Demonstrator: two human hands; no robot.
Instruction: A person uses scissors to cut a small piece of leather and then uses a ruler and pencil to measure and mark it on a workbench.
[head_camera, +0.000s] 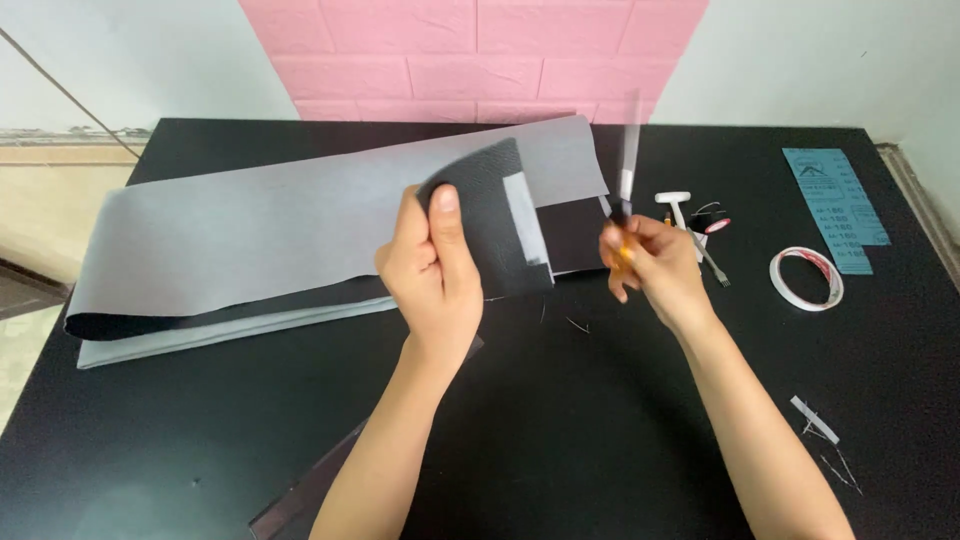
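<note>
Nearest you, at the bottom edge, a dark flat sheet (320, 490) pokes out from under your left forearm. To the lower right, one small white offcut strip (815, 420) lies on the black table (560, 440) with a few thin slivers beside it.

Your left hand (432, 270) is closed on a piece of black textured leather (490, 215): thumb on the near face, fingers wrapped behind. The piece is lifted off the table, its long axis running up and to the right from your grip, with one pale strip (527, 218) along its right edge, running top to bottom.

Your right hand (655, 265) is closed around the orange handle of a knife (627, 170). The blade points straight up, away from you; it is motion-blurred, so the edge is unclear. The leather sits between your hands, its right edge just beside the knife hand, apparently not touching it.

Just beyond your right hand: one white T-shaped tool (678, 205), one small pronged metal tool (715, 265), and some small dark items too tangled to tell apart. Further right, one roll of white tape (806, 279) with a red inner rim, and one blue sheet of sandpaper (835, 205).

Behind the left hand, one large folded sheet of grey-backed leather (260, 235) stretches left to right across the table. Farthest off, a pink brick-pattern wall panel (470, 55).
</note>
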